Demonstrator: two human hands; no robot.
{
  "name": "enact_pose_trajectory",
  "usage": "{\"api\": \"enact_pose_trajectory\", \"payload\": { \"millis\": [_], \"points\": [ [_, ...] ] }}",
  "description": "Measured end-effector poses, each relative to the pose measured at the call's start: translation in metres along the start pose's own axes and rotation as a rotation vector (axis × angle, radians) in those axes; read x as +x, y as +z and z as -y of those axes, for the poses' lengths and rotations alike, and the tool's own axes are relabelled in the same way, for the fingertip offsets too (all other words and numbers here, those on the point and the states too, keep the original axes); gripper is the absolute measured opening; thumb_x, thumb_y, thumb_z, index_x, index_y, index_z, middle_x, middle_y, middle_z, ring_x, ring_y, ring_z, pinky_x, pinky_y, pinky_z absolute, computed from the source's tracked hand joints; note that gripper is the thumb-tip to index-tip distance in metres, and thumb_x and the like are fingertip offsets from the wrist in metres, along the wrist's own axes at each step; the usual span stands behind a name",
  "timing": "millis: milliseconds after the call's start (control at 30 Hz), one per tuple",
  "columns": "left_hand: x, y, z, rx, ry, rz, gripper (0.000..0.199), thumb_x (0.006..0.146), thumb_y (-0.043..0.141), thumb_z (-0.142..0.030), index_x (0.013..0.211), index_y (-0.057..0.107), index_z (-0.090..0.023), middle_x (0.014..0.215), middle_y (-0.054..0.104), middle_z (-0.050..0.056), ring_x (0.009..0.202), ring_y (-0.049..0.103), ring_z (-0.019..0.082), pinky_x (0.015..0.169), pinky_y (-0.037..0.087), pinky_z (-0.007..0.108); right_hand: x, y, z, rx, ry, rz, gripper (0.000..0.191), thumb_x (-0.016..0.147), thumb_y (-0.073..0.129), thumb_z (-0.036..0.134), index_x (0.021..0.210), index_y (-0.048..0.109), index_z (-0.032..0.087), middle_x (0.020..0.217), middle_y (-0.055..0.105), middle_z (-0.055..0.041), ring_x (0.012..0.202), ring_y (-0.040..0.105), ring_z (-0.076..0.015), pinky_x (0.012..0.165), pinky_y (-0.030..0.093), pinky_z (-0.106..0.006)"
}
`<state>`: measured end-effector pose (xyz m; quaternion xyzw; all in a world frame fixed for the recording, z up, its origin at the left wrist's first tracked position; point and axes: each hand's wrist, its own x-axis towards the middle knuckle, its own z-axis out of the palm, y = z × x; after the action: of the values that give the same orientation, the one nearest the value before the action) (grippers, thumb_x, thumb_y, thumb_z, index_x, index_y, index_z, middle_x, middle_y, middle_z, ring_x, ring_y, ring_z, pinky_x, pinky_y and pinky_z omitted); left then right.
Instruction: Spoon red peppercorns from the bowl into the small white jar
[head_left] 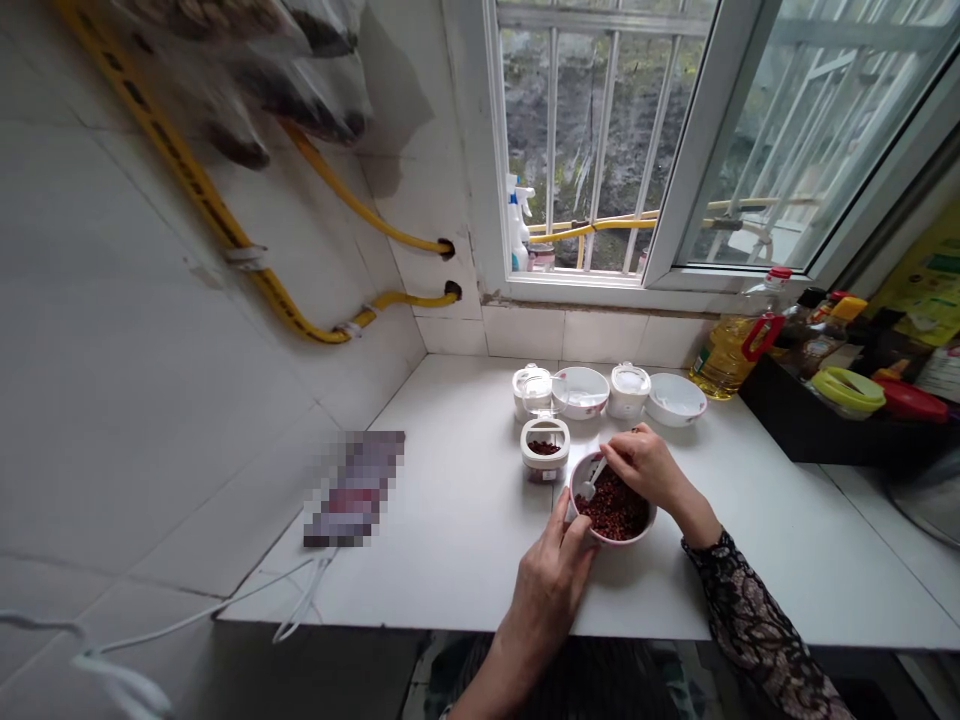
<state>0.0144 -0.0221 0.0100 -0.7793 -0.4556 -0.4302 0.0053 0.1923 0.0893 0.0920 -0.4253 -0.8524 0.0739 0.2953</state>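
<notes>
A small white bowl with a pink rim sits near the counter's front edge, heaped with dark red peppercorn-like grains. My left hand grips the bowl's near left side. My right hand is above the bowl, pinching the handle of a small white spoon, whose head is among the grains. Just behind the bowl stands an open square white jar holding some of the same dark grains. Its clear lid seems to stand raised behind it.
Behind the hands stand a lidded white jar and two white bowls. An oil bottle and a black tray of bottles are at right. A pixelated object and a white cable lie at left.
</notes>
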Motion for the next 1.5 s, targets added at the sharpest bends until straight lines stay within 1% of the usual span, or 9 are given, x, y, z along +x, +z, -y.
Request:
{"api": "enact_pose_trajectory", "payload": {
  "millis": [167, 333, 900, 967, 1067, 1200, 1300, 1367, 1500],
  "points": [
    [0.0, -0.001, 0.001, -0.002, -0.009, 0.014, 0.026, 0.098, 0.048, -0.016, 0.124, 0.049, -0.019, 0.144, 0.051, 0.024, 0.115, 0.067, 0.029, 0.079, 0.061, 0.03, 0.0, 0.004, 0.002, 0.144, 0.125, 0.081, 0.043, 0.093, 0.044, 0.038, 0.053, 0.042, 0.02, 0.048, 0.045, 0.002, 0.051, 0.033, -0.0119, 0.061, 0.033, -0.029],
    [-0.001, 0.001, 0.002, 0.003, 0.001, -0.002, 0.025, 0.098, 0.046, -0.016, 0.124, 0.048, -0.019, 0.142, 0.051, 0.026, 0.111, 0.069, 0.029, 0.075, 0.062, 0.03, 0.001, -0.001, -0.005, 0.361, 0.327, 0.042, 0.045, 0.086, 0.045, 0.048, 0.051, 0.036, 0.021, 0.049, 0.033, 0.0037, 0.05, 0.03, -0.01, 0.049, 0.024, -0.026],
    [-0.001, 0.003, 0.001, 0.0, 0.003, -0.024, 0.022, 0.099, 0.045, -0.018, 0.121, 0.049, -0.018, 0.141, 0.053, 0.027, 0.114, 0.068, 0.03, 0.077, 0.062, 0.031, 0.006, 0.0, -0.015, 0.669, 0.639, -0.033, 0.048, 0.069, 0.062, 0.061, 0.048, 0.052, 0.019, 0.044, 0.041, 0.0029, 0.044, 0.031, -0.0089, 0.045, 0.021, -0.025],
    [0.0, 0.002, 0.001, 0.01, 0.0, -0.021, 0.022, 0.099, 0.045, -0.017, 0.121, 0.049, -0.018, 0.141, 0.052, 0.027, 0.113, 0.068, 0.03, 0.078, 0.062, 0.031, 0.009, 0.001, -0.012, 0.684, 0.622, -0.086, 0.051, 0.069, 0.062, 0.065, 0.048, 0.052, 0.02, 0.044, 0.041, 0.0031, 0.043, 0.031, -0.0094, 0.045, 0.022, -0.026],
    [0.001, 0.001, 0.0, 0.019, -0.005, -0.001, 0.023, 0.099, 0.045, -0.017, 0.122, 0.049, -0.018, 0.141, 0.052, 0.027, 0.114, 0.068, 0.029, 0.08, 0.061, 0.032, 0.017, 0.003, -0.002, 0.628, 0.533, -0.273, 0.054, 0.076, 0.057, 0.069, 0.051, 0.051, 0.021, 0.044, 0.037, 0.0045, 0.044, 0.03, -0.0102, 0.046, 0.023, -0.027],
    [0.001, 0.001, 0.001, 0.023, 0.001, -0.011, 0.025, 0.098, 0.045, -0.016, 0.123, 0.049, -0.019, 0.14, 0.054, 0.026, 0.116, 0.066, 0.029, 0.081, 0.061, 0.032, 0.024, 0.005, 0.019, 0.309, 0.234, -0.49, 0.045, 0.095, 0.046, 0.05, 0.062, 0.054, 0.02, 0.052, 0.048, 0.002, 0.051, 0.041, -0.0132, 0.057, 0.033, -0.029],
    [0.0, 0.003, 0.002, 0.021, 0.006, -0.022, 0.026, 0.098, 0.045, -0.016, 0.124, 0.049, -0.018, 0.14, 0.054, 0.025, 0.117, 0.066, 0.029, 0.081, 0.061, 0.032, 0.025, 0.009, 0.031, -0.006, -0.052, -0.469, 0.039, 0.1, 0.044, 0.034, 0.066, 0.055, 0.02, 0.06, 0.059, -0.0013, 0.058, 0.049, -0.0147, 0.072, 0.037, -0.032],
    [-0.001, 0.003, 0.003, 0.018, 0.006, -0.018, 0.027, 0.098, 0.045, -0.016, 0.125, 0.048, -0.018, 0.142, 0.052, 0.025, 0.118, 0.066, 0.028, 0.082, 0.061, 0.031, 0.024, 0.01, 0.036, -0.124, -0.167, -0.404, 0.038, 0.102, 0.042, 0.029, 0.067, 0.056, 0.02, 0.062, 0.062, -0.0025, 0.06, 0.051, -0.0152, 0.077, 0.037, -0.032],
    [-0.001, 0.003, 0.002, 0.012, -0.001, -0.005, 0.028, 0.098, 0.046, -0.016, 0.126, 0.049, -0.018, 0.144, 0.051, 0.024, 0.121, 0.064, 0.028, 0.085, 0.061, 0.031, 0.019, 0.002, 0.031, -0.102, -0.108, -0.446, 0.04, 0.102, 0.039, 0.032, 0.069, 0.058, 0.021, 0.062, 0.062, -0.0041, 0.061, 0.053, -0.0166, 0.076, 0.038, -0.033]
  ]
}}
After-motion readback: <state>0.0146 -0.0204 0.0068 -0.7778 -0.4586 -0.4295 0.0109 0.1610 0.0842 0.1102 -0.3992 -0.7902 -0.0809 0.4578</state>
